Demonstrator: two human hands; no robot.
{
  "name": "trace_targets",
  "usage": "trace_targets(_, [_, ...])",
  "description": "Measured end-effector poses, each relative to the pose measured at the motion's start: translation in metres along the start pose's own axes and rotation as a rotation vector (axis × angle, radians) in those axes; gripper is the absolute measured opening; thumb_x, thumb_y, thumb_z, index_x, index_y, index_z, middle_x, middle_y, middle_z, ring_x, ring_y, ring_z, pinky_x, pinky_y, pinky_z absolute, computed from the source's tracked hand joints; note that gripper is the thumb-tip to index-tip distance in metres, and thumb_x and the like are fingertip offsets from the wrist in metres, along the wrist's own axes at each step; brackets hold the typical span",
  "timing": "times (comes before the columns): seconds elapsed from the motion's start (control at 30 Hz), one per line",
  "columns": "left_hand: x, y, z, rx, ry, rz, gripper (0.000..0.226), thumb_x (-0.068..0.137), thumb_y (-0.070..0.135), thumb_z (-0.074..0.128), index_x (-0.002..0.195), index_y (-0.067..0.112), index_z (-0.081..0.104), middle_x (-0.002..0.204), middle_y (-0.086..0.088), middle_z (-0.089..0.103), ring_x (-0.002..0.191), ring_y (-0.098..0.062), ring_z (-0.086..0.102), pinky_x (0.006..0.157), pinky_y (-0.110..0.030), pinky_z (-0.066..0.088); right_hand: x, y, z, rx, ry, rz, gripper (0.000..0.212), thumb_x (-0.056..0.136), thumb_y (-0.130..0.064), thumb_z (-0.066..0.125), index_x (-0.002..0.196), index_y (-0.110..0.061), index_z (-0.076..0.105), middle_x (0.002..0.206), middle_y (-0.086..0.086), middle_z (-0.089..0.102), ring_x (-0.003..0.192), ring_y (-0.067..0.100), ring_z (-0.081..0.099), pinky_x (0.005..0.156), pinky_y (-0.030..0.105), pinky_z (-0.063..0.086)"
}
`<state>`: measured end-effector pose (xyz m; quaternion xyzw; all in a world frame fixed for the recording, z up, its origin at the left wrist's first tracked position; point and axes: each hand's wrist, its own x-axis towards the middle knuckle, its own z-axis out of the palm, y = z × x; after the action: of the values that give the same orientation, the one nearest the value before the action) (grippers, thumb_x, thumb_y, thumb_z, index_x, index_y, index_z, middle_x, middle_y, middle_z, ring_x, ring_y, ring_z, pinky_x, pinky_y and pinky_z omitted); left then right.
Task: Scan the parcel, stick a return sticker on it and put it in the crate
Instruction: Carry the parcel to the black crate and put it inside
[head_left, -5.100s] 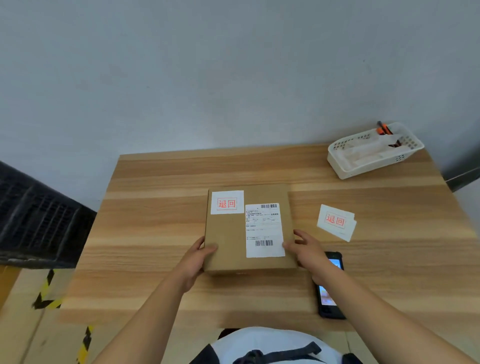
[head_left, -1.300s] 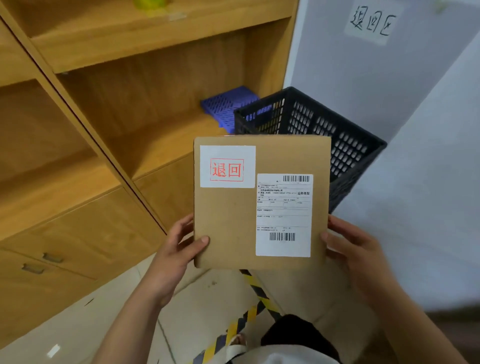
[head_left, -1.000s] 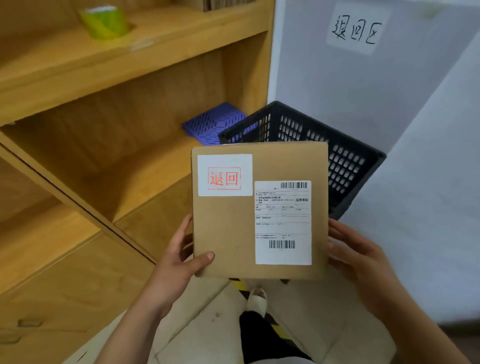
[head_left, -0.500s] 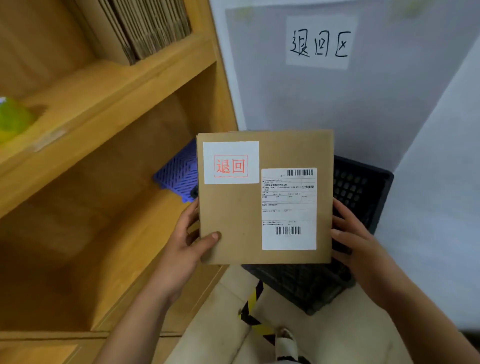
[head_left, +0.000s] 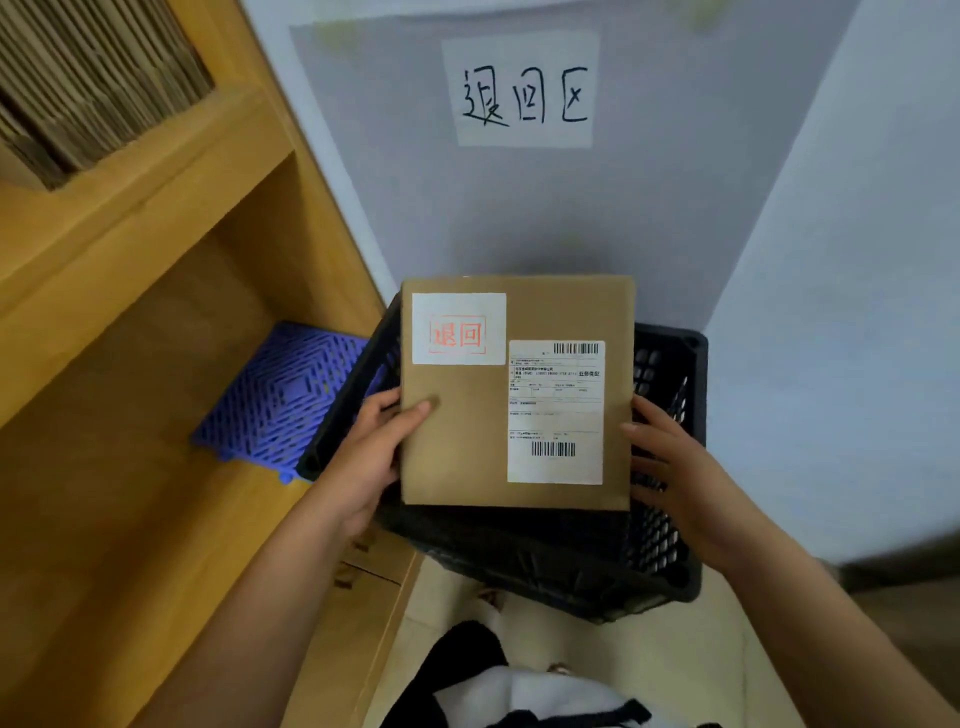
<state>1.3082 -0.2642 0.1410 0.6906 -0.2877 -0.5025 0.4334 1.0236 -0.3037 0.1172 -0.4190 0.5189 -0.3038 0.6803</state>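
I hold a flat brown cardboard parcel (head_left: 462, 436) level over the black plastic crate (head_left: 670, 551). A white return sticker (head_left: 458, 328) with red characters sits at its top left, and a white shipping label (head_left: 556, 411) with barcodes covers its right side. My left hand (head_left: 371, 457) grips the parcel's left edge, thumb on top. My right hand (head_left: 670, 462) holds the right edge, fingers against the side. The parcel hides most of the crate's inside.
A wooden shelf unit (head_left: 130, 322) stands to the left, with a blue plastic grid mat (head_left: 280, 400) on its lower shelf and stacked cardboard (head_left: 88, 83) above. A handwritten paper sign (head_left: 524, 93) hangs on the grey wall behind the crate. A white wall lies to the right.
I have stepped closer to the crate and brought the parcel down over its opening. Both hands keep the same grip on the parcel's edges.
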Motion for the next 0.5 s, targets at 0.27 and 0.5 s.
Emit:
trace_targets(0.27, [0.097, -0.019, 0.004, 0.067, -0.165, -0.315, 0.06, 0.084, 0.068, 0.054, 0.132, 0.031, 0.05, 0.14, -0.004, 0.052, 0.131, -0.029, 0.044, 0.105, -0.06, 0.034, 0.044, 0.013, 0.027, 0.058, 0.23, 0.26, 0.043, 0.1, -0.044, 0.049, 0.139, -0.026, 0.049, 0.117, -0.004, 0.069, 0.104, 0.022, 0.064, 0.085, 0.043, 0.048])
trace_targets(0.5, [0.152, -0.043, 0.014, 0.113, -0.277, -0.531, 0.063, 0.088, 0.064, 0.052, 0.136, 0.023, 0.05, 0.146, -0.012, 0.046, 0.136, -0.034, 0.038, 0.104, -0.061, 0.032, 0.092, 0.03, 0.045, 0.102, 0.348, 0.48, 0.035, 0.102, -0.044, 0.046, 0.116, -0.015, 0.062, 0.098, 0.006, 0.073, 0.087, 0.026, 0.068, 0.069, 0.038, 0.051])
